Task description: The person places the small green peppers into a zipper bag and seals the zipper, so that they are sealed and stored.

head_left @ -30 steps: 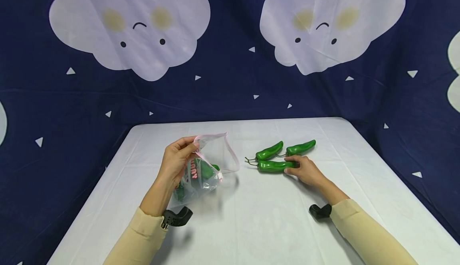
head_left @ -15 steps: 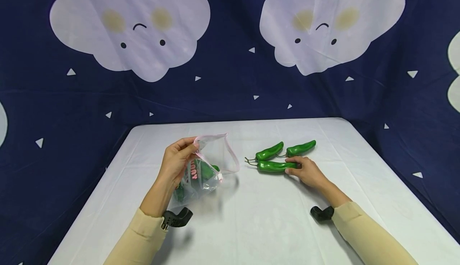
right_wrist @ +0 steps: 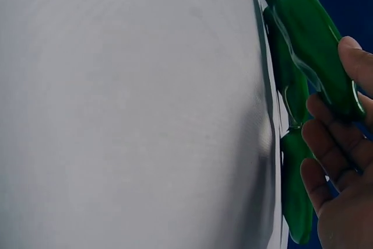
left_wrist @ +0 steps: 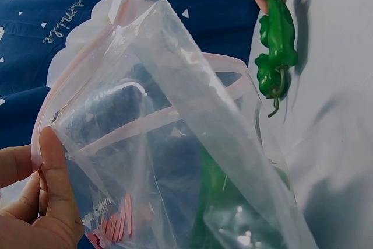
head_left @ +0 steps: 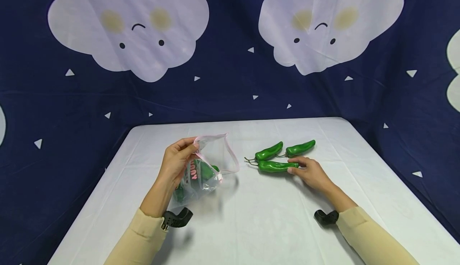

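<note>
My left hand (head_left: 177,159) pinches the pink-edged rim of a clear zip bag (head_left: 215,149) between thumb and fingers. The bag's mouth gapes, and green peppers (head_left: 206,171) show through its lower part beside pink lettering. On the right, my right hand (head_left: 310,173) pinches the tip of a long green pepper (head_left: 273,166), thumb on the near side and fingers on the far side. Its stem points left. Just behind lie two more green peppers, one on the left (head_left: 268,152) and one on the right (head_left: 301,148). In the right wrist view, the pinched pepper (right_wrist: 309,33) partly covers them.
A white cloth covers the table (head_left: 251,217). Behind it hangs a dark blue curtain (head_left: 230,97) printed with pale clouds and small triangles. Each wrist wears a black camera, one left (head_left: 177,218) and one right (head_left: 326,218).
My right hand has shifted slightly right along the front pepper, toward its tip. That pepper has barely moved. My left hand and the bag stay in place.
</note>
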Demonstrator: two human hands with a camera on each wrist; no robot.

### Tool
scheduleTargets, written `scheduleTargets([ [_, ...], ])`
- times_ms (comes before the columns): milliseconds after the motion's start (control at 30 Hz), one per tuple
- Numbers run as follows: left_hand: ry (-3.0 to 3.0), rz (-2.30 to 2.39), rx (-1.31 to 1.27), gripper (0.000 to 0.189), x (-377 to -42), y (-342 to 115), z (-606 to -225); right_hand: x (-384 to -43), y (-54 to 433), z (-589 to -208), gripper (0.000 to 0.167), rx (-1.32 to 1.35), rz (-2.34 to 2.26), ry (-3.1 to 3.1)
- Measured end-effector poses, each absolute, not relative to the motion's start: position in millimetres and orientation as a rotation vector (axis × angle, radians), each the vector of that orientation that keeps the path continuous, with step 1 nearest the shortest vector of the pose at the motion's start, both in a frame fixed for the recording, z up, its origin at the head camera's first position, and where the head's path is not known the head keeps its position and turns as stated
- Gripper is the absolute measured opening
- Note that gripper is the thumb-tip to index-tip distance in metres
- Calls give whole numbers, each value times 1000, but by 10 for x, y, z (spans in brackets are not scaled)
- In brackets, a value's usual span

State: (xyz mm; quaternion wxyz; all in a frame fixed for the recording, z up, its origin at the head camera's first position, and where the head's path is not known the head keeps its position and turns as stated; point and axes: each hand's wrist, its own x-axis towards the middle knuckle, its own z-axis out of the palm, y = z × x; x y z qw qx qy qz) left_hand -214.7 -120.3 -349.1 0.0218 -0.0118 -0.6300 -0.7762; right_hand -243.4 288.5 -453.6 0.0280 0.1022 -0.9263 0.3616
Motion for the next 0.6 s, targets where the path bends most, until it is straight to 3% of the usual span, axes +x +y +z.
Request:
scheduleTargets([
  [600,-1976,-2398,-38,36,-2156,-1200,-3504,-2295,2837,-4391,44,366,1170,-2765],
])
